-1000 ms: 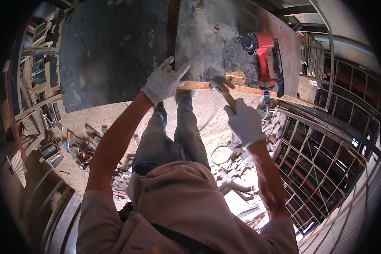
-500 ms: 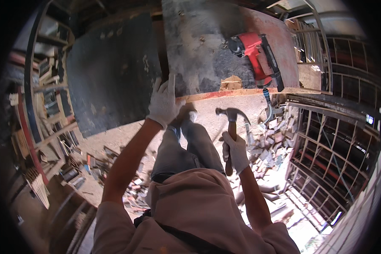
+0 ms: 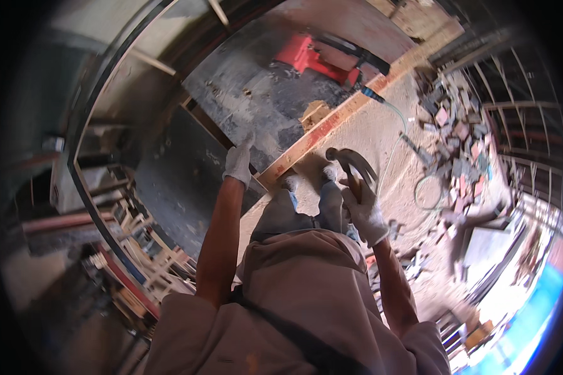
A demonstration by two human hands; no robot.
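Note:
My left hand (image 3: 238, 164), in a white glove, rests at the edge of the worktop with its fingers stretched out, slightly blurred. It lies by the narrow gap between a dark panel (image 3: 175, 159) and a worn grey board (image 3: 231, 94). In my right hand (image 3: 366, 215), also gloved, is a claw hammer (image 3: 343, 156), gripped by its handle; the head points up and away from me. A red and black nail gun (image 3: 305, 57) lies on the grey board, beyond both hands, with a hose fitting at its near end.
A bare wooden strip (image 3: 313, 139) edges the board. Wood offcuts (image 3: 460, 147) are heaped on the floor to the right, where a thin hose (image 3: 395, 119) trails. Metal racking (image 3: 81, 169) and stacked timber stand on the left. My legs are below the worktop edge.
My view has turned, so the worktop now slants up to the right. The left hand stays by the gap between the boards. The right hand still holds the hammer, its head tilted differently.

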